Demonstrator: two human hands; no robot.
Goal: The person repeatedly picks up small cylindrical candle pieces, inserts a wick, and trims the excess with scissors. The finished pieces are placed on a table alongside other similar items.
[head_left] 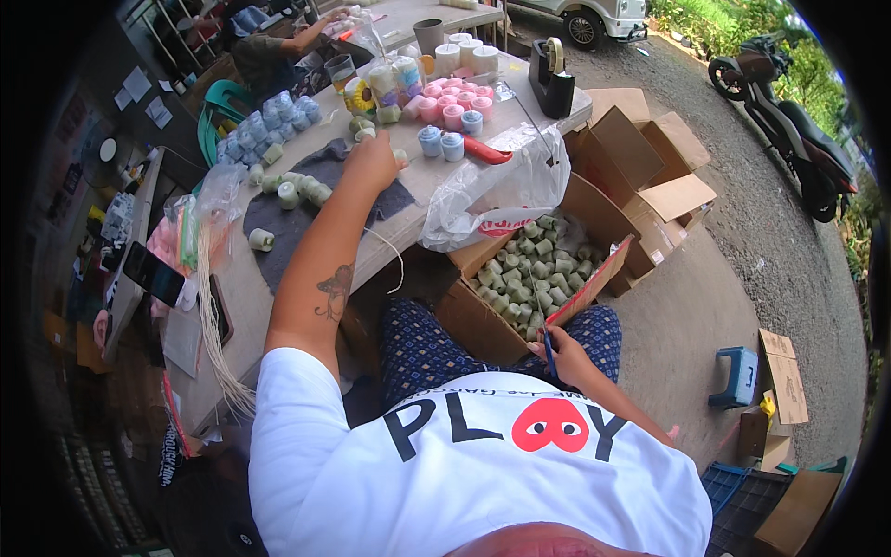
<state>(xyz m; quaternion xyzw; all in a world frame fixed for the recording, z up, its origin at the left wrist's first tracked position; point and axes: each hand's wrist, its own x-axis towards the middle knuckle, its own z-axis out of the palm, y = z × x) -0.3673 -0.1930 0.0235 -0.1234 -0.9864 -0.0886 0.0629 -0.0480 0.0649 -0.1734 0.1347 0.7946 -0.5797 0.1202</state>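
My left hand [373, 164] reaches over the table, fingers curled down beside small pale green candles [364, 131]. What its fingers hold, if anything, is hidden. More green candles [289, 194] lie on a dark grey cloth [269, 232] left of my forearm. Low at the right, above my lap, my right hand [571, 360] is closed around a slim blue-handled tool [550, 354], its exact kind unclear. Just beyond this hand, a cardboard box [478, 320] holds a heap of green candles [534, 269]. A pale cord [394, 252] hangs over the table edge.
Pink candles [453, 104], blue candles [441, 142], white candles [467, 56] and a tape dispenser [551, 79] stand on the table. A plastic bag [506, 190] drapes over its edge. Pale strands [212, 306] and a phone [154, 274] are at left. Open cartons [650, 176] stand right; another person [269, 56] sits across.
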